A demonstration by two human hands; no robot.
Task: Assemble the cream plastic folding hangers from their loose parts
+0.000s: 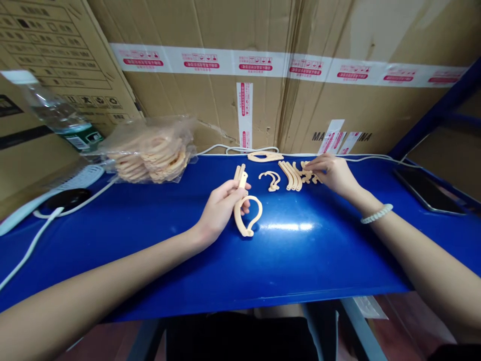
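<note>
My left hand (221,203) is closed around a beige plastic hanger part (240,220), which has a curved arm and a rounded hook hanging below the fingers. Next to that hand, further back, lie slim beige arms (239,171), partly covered by it. On the right, my right hand (332,173) pinches its fingertips together at a cluster of small beige plastic pieces (308,176); what lies between the fingertips is hidden. Loose beige hooks (273,180) rest between the two hands. Beside them is a row of several curved beige arms (291,175). A beige hanger frame (265,157) lies behind.
A clear bag of beige parts (154,153) sits at the back left, near a water bottle (63,118). A black round object (69,199) with a white cable lies left. A phone (428,190) lies right on the blue table (300,265). Cardboard (210,105) walls the back.
</note>
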